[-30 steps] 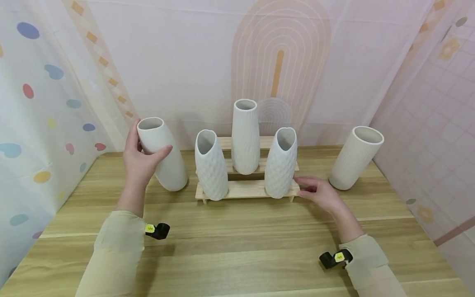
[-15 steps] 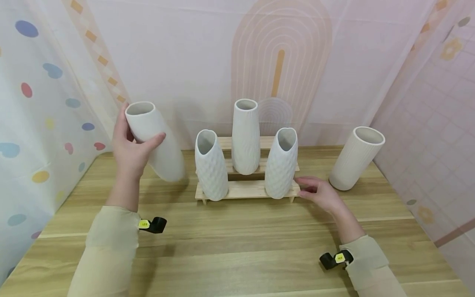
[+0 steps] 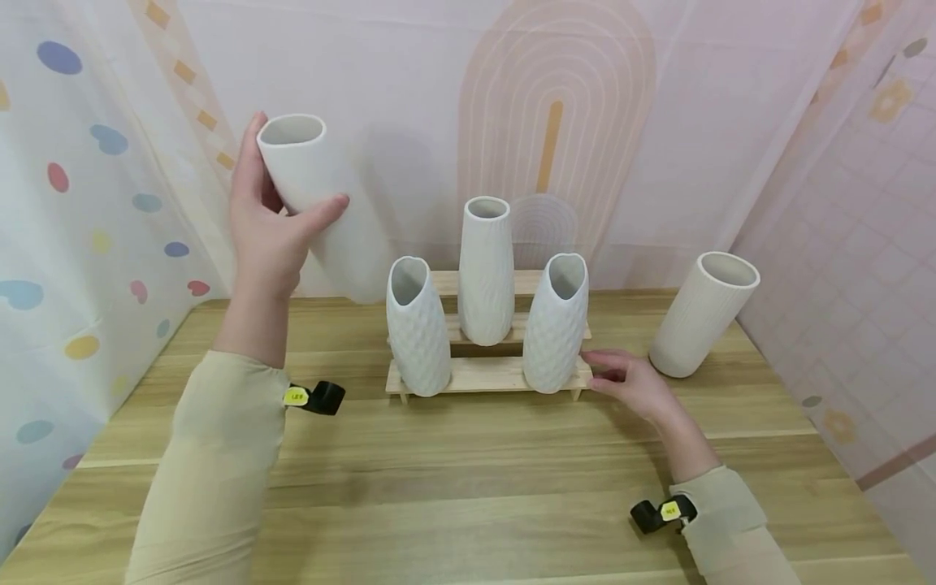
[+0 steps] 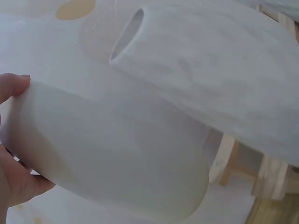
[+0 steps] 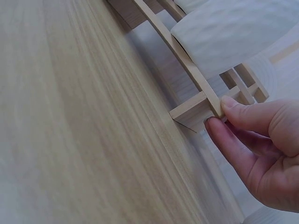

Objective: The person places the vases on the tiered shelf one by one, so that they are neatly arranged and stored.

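Observation:
My left hand (image 3: 270,215) grips a smooth white vase (image 3: 351,236) near its mouth, thumb across the front, and holds it tilted above the back left of the table. In the left wrist view the same vase (image 4: 117,149) lies across the picture, its base towards the lower right. At the right end of a tiered wooden stand (image 3: 486,374), my right hand (image 3: 636,382) pinches the edge of the lowest shelf between thumb and fingers, as the right wrist view shows at the stand's corner (image 5: 212,100). Two dimpled white vases, left (image 3: 418,341) and right (image 3: 553,333), stand on that shelf.
A taller white vase (image 3: 486,276) stands on the stand's middle tier, behind the front pair. To the right, a ribbed white vase (image 3: 698,321) stands on the wooden table (image 3: 468,504). A patterned curtain (image 3: 395,106) hangs close behind the table.
My left hand has lifted the smooth vase off the table, first slightly left, then well up. My right hand stays at the stand's right end.

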Tool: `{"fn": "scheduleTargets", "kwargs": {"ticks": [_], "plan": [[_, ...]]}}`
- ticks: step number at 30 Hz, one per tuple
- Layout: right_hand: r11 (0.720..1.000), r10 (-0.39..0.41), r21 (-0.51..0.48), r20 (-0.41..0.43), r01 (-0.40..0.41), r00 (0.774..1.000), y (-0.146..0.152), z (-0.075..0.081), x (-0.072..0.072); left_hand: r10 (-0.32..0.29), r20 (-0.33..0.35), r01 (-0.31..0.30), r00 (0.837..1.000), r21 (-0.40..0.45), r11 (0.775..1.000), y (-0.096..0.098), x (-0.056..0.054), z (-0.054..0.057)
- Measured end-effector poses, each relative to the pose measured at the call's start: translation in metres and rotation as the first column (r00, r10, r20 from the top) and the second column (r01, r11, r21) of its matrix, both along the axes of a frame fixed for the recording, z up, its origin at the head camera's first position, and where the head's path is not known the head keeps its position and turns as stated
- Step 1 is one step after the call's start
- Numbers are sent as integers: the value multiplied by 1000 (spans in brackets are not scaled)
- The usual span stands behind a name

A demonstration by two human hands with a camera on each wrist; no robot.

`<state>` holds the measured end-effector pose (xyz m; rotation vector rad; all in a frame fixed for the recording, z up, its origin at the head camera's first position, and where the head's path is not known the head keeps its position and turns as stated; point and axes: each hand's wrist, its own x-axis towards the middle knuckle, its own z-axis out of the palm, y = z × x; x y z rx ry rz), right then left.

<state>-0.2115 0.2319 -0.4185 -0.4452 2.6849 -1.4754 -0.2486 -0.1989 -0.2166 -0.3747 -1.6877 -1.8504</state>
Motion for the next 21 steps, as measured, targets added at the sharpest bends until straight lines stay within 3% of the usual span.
{"fn": "scheduleTargets", "kwargs": {"ticks": [9,21], "plan": [[1000,-5,10,10,5,1000,0,0,1,-74,-11,74,997,12,997,28,-15,7],[1000,5,-1,-2,-5,1000,1,0,2,-96,6,96,995,-13,995,51,-29,-7]]}}
